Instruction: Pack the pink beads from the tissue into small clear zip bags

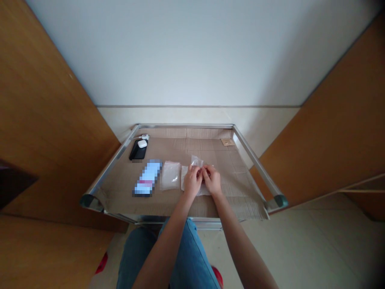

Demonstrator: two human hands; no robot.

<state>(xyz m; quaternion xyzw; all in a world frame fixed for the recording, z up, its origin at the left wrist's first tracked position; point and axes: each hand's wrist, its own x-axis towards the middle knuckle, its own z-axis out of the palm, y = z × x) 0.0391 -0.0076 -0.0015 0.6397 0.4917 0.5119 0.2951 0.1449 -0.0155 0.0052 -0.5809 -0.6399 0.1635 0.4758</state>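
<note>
My left hand [193, 181] and my right hand [212, 180] meet over the cardboard-lined tray, fingertips nearly touching. Both are closed, pinching at a clear plastic bag [196, 161] whose upper end sticks up beyond the fingers. Something small and reddish shows between the fingertips, too small to name. White or clear sheets, perhaps more bags, lie partly hidden beneath the hands. Just left of them rests a flat stack of clear plastic bags [171, 176].
A phone with a lit, blurred screen [148, 177] lies to the left. Behind it are a black phone-like slab [137, 152], a white earbud case [142, 143] and a white plug [145, 137]. A brown paper piece [227, 142] sits back right. Metal rails [255, 160] border the tray.
</note>
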